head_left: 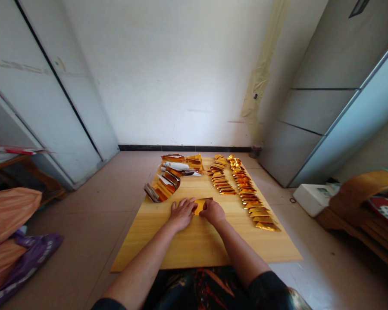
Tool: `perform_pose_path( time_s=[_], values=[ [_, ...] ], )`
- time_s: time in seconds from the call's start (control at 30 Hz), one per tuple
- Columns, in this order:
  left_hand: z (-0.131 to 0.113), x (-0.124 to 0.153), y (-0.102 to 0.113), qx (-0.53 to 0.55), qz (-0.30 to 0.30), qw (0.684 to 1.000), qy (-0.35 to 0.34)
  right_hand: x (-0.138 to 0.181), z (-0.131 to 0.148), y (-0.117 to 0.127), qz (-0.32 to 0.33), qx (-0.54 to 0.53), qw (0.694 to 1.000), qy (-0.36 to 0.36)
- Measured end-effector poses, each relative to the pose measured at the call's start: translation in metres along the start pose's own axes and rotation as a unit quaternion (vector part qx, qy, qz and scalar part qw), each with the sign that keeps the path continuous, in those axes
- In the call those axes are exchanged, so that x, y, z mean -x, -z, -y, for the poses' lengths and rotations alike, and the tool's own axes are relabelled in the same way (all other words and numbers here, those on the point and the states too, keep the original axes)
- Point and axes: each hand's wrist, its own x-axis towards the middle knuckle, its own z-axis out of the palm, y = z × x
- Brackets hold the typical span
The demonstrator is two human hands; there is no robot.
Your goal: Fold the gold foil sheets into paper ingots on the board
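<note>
One rectangular gold-foil sheet (199, 209) is pinched at three o'clock by the right hand (214, 212), left hand (181, 214) grip being unclear.

We take this for a room in a home. On the right we see a tall grey fridge (305, 105) and, near it, what looks like a wooden seat (352, 202) with a curved arm. Pale cupboard doors (45, 86) stand on the left, with an orange bag (9, 217) and purple bag (47, 254) heaped nearby. Under everything we see household floor tiles (90, 228).
</note>
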Motion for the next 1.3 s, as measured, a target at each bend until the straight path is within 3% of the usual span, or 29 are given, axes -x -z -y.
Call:
perform_pose_path(
  time_s=[0.53, 0.63, 0.7, 0.77, 0.9, 1.3],
  values=[
    [-0.001, -0.001, 0.004, 0.009, 0.017, 1.000, 0.004, -0.005, -0.027, 0.015, 0.018, -0.055, 0.998, -0.026],
    [-0.001, -0.002, 0.005, 0.010, 0.019, 1.000, 0.007, -0.003, -0.033, 0.016, -0.006, -0.041, 0.999, -0.022],
    [-0.002, -0.002, 0.006, 0.012, 0.026, 1.000, 0.011, 0.000, -0.038, 0.015, -0.040, -0.032, 0.999, 0.015],
    [-0.003, -0.001, 0.008, 0.014, 0.031, 0.999, 0.012, 0.004, -0.042, 0.014, -0.064, -0.019, 0.993, 0.097],
    [-0.004, 0.000, 0.010, 0.015, 0.029, 0.999, 0.011, 0.011, -0.046, 0.014, -0.052, 0.041, 0.969, 0.237],
    [-0.005, -0.001, 0.005, 0.004, -0.001, 1.000, 0.001, 0.006, -0.054, 0.012, -0.056, 0.111, 0.945, 0.303]
  ],
)
